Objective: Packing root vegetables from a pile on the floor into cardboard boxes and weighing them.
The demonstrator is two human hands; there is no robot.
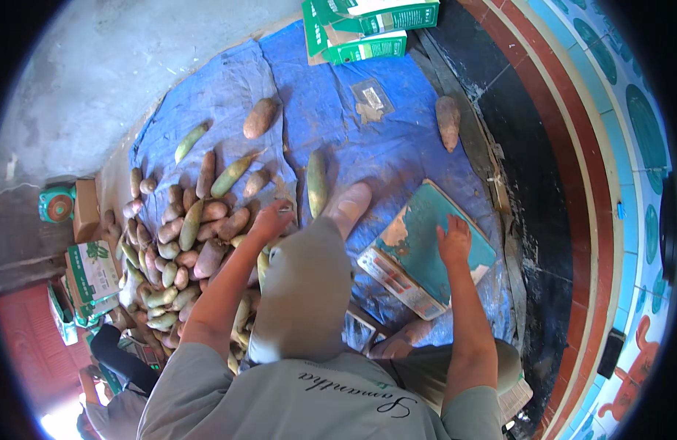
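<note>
My left hand (268, 220) reaches down into a heap of brown and green oblong fruits (178, 253) on a blue tarp (331, 117); its fingers curl over a fruit at the heap's edge, and whether it grips one I cannot tell. My right hand (453, 240) lies flat with fingers spread on a worn teal platform scale (426, 249). My grey-trousered knee and bare foot (349, 207) stretch out between the two hands.
Loose fruits lie apart on the tarp, one brown (260, 117), one at the right edge (448, 122), one green (317, 182). Green-and-white cartons (368, 29) stand at the far edge, more cartons (92, 271) at left. Another person (111, 367) sits at lower left.
</note>
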